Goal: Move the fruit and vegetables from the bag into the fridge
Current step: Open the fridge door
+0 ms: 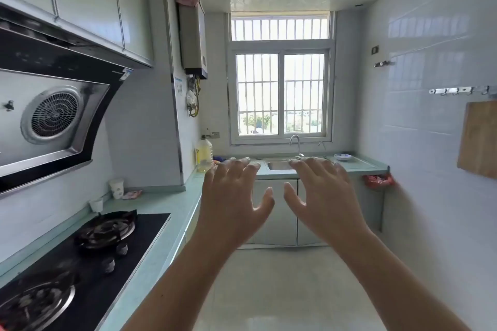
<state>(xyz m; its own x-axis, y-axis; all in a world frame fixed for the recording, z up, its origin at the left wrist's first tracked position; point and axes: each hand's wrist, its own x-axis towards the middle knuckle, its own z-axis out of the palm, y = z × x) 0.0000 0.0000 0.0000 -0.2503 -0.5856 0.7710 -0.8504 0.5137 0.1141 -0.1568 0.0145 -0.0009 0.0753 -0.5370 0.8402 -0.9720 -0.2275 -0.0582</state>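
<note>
Both of my hands are held out in front of me at chest height, backs toward the camera, fingers spread. My left hand (231,196) and my right hand (325,193) hold nothing and sit side by side, a small gap between the thumbs. No fridge shows in this view, and no fruit or vegetables. A red plastic bag (377,180) hangs under the right end of the far counter; its contents are hidden.
A narrow kitchen. A gas hob (88,255) and range hood (53,113) are on the left, along a pale green counter (161,204). The sink (279,165) lies under the window, an oil bottle (205,156) to its left. A wooden cutting board (480,140) hangs on the right wall.
</note>
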